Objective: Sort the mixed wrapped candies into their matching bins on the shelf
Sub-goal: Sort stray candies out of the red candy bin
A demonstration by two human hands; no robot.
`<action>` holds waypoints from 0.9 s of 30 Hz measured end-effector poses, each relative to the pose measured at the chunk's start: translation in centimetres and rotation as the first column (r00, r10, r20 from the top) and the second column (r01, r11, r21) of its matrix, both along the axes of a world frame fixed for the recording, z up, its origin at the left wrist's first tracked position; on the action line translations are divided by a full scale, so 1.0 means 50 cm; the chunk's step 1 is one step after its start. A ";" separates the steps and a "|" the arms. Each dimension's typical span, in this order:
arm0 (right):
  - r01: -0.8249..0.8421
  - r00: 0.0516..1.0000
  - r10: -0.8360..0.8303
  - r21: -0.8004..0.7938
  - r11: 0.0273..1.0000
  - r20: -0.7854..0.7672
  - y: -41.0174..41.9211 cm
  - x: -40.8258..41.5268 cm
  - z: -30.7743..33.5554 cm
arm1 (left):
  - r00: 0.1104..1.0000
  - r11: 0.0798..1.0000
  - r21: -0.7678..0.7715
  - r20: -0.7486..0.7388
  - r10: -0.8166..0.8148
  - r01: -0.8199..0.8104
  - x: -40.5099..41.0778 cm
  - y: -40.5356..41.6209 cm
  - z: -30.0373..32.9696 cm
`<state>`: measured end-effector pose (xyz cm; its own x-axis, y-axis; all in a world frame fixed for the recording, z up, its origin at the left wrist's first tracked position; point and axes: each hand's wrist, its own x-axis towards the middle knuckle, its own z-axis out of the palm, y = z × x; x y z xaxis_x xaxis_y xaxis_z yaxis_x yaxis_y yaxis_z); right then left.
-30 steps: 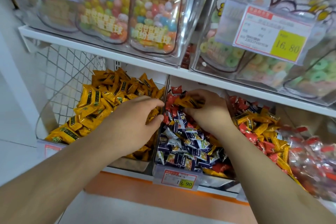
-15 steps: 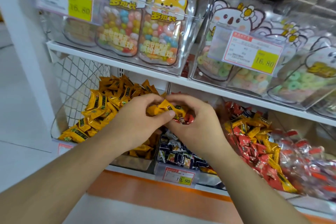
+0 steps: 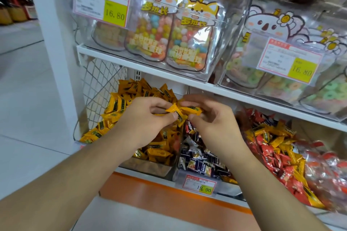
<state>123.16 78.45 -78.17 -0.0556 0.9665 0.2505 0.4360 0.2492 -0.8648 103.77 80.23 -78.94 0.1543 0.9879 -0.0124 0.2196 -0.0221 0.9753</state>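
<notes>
Both my hands meet in front of the lower shelf, over the divider between two bins. My left hand (image 3: 144,118) and my right hand (image 3: 212,118) each pinch the same small bunch of yellow wrapped candies (image 3: 183,111). Below my left hand lies the bin of yellow candies (image 3: 120,107). Under my right hand is the bin of dark blue and white candies (image 3: 202,161), with a few red ones showing near my fingers. Further right, a bin holds mixed red and yellow candies (image 3: 272,142).
A wire mesh side panel (image 3: 97,88) closes the shelf's left end. The upper shelf (image 3: 169,77) carries clear boxes of bagged sweets with price tags. A price tag (image 3: 200,184) hangs on the middle bin's front. An orange strip runs below the lower shelf.
My right hand lifted yellow candies out of the blue bin and brought them left to my left hand. Both hands now hold them higher, and the camera has tilted upward.
</notes>
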 end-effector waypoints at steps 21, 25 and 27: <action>0.065 0.938 -0.071 0.029 0.997 0.340 -0.011 -0.024 -0.014 | 0.767 0.939 0.214 -0.637 -0.074 0.268 -0.068 -0.013 -0.006; 0.101 0.922 -0.117 0.063 0.993 0.369 -0.021 -0.010 -0.019 | 0.633 0.914 0.096 -0.749 -0.195 0.395 -0.058 -0.031 -0.039; 0.103 0.918 -0.121 0.067 0.992 0.378 -0.027 -0.007 -0.019 | 0.612 0.908 0.094 -0.766 -0.196 0.408 -0.057 -0.028 -0.046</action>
<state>122.80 77.11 -79.11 -0.0470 0.9604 0.2748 0.7571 0.2137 -0.6173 100.91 78.84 -81.24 0.4890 0.8716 -0.0335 0.7863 -0.4239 0.4495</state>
